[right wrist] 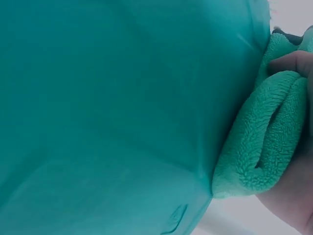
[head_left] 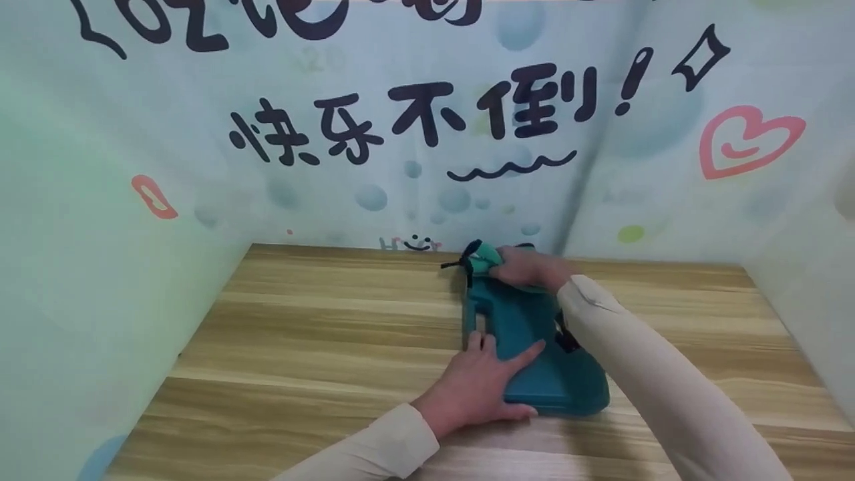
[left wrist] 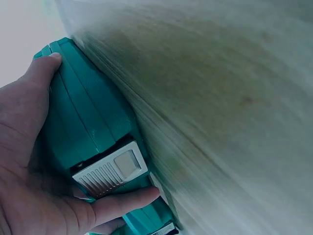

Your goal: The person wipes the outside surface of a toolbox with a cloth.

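A teal plastic carrying case (head_left: 534,381) lies flat on the wooden table, its handle opening on the left side. My left hand (head_left: 471,384) rests spread over its near left part, thumb along the near edge and one finger across the top. In the left wrist view, a silver latch (left wrist: 110,169) shows on the case's side between thumb and fingers. My right hand (head_left: 531,266) grips a folded green towel (right wrist: 259,142) at the far end of the case. The towel touches the case in the right wrist view; a dark edging shows on it.
The wood-grain table (head_left: 320,347) extends on both sides of the case. A printed cloth backdrop (head_left: 374,194) with black lettering stands just behind the far edge. Pale walls (head_left: 100,280) close in the left and right sides.
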Demonstrator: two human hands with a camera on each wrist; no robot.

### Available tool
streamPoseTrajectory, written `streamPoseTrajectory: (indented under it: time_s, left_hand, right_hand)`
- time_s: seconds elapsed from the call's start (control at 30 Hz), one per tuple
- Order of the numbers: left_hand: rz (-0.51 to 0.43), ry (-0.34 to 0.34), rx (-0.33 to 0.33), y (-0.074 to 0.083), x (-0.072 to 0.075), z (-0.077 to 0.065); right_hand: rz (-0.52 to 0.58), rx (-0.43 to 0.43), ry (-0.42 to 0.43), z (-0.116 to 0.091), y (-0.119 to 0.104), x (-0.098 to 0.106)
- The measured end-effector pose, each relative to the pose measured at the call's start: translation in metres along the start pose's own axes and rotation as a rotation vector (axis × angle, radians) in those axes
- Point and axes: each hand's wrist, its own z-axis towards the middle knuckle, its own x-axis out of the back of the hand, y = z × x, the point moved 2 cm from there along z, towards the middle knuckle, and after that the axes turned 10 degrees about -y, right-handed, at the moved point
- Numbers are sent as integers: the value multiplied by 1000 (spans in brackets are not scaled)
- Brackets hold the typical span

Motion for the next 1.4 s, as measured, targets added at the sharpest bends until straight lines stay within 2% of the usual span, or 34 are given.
streamPoseTrajectory:
  time_s: [0.13,0.27,0.37,0.5,0.57,0.67,0.8,0.9,1.03,1.13,1.23,1.4]
  left_hand:
    - [7,-11,13,-2,1,-2]
    - [34,-22,28,-3,3,-2]
    - [56,-20,39,-4,3,-1]
    - [74,-8,36,-6,4,-1]
    - [72,-2,28,-7,4,-1]
    - [41,-17,17,-8,6,-2]
    - [-79,-96,6,-13,14,-8]
    - [-159,-144,6,-17,27,-15]
    - [-95,-112,-10,-20,45,-17]
    - [-33,-100,-55,-21,52,-11]
    - [-42,-137,-105,-19,54,0]
    - [-35,-188,-138,-18,50,15]
  right_hand:
    - [14,230,34,-5,1,-7]
    - [-22,450,102,-13,11,-12]
    - [-64,570,167,-22,21,-15]
    - [-82,657,225,-33,36,-19]
    - [-75,656,229,-40,43,-20]
    - [-32,612,217,-51,51,-22]
    - [49,540,239,-68,62,-25]
    - [115,516,279,-81,70,-26]
    - [206,488,327,-97,78,-28]
    - [284,458,353,-109,81,-30]
    - [360,440,361,-121,79,-33]
    - [464,466,339,-134,70,-42]
